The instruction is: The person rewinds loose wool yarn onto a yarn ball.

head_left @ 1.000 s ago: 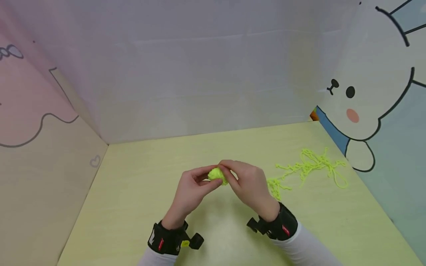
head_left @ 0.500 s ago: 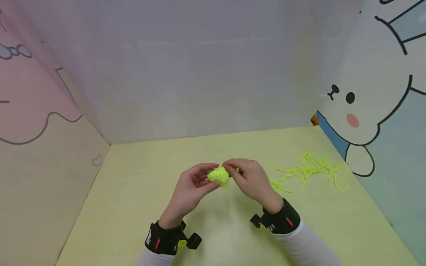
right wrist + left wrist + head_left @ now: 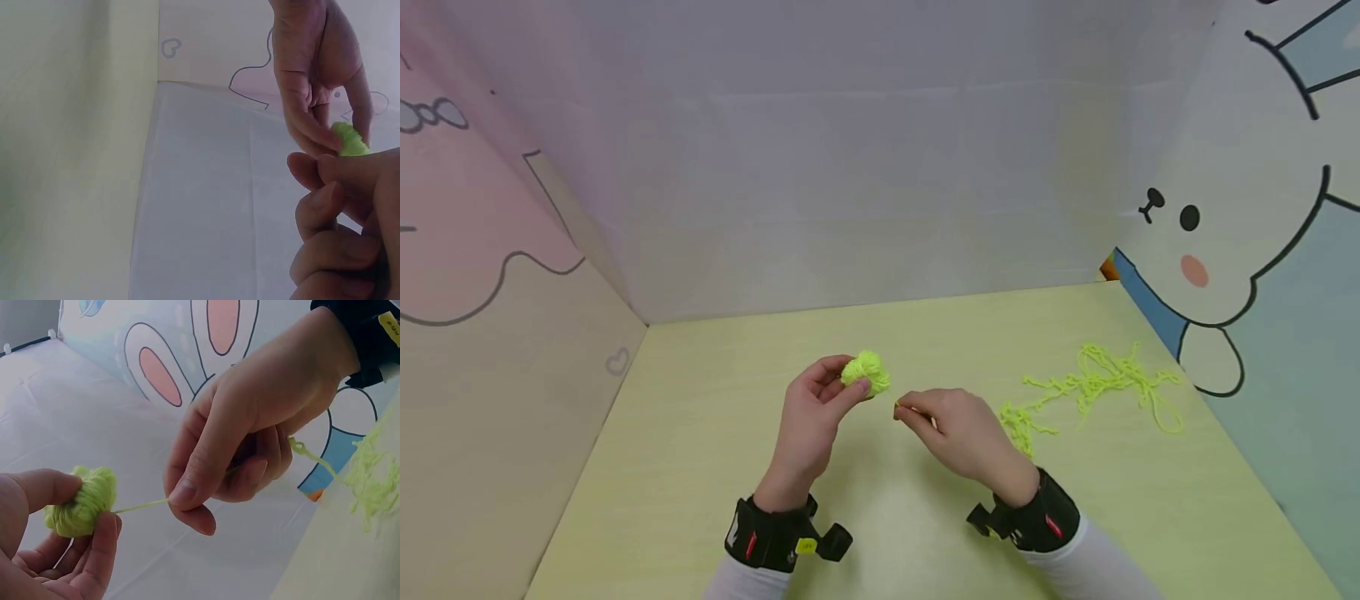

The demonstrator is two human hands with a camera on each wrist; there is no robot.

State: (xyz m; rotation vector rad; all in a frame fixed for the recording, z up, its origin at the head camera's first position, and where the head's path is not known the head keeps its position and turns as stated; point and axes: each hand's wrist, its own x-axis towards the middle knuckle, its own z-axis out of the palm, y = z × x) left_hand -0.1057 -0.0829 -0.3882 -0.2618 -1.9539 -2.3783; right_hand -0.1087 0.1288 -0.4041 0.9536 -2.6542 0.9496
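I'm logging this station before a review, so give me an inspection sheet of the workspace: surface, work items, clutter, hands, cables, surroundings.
Surface: pale yellow tabletop, with yarn lying on its right side.
Work items: neon-yellow yarn ball, held above the table; a taut strand runs from it to the right hand; a loose yarn tangle lies on the table.
Clutter: nothing seen.
Hands: left hand grips the ball; right hand pinches the strand. Each wrist wears a black wristband.
Cables: nothing seen.
Surroundings: whitish back wall; rabbit drawing on the right.
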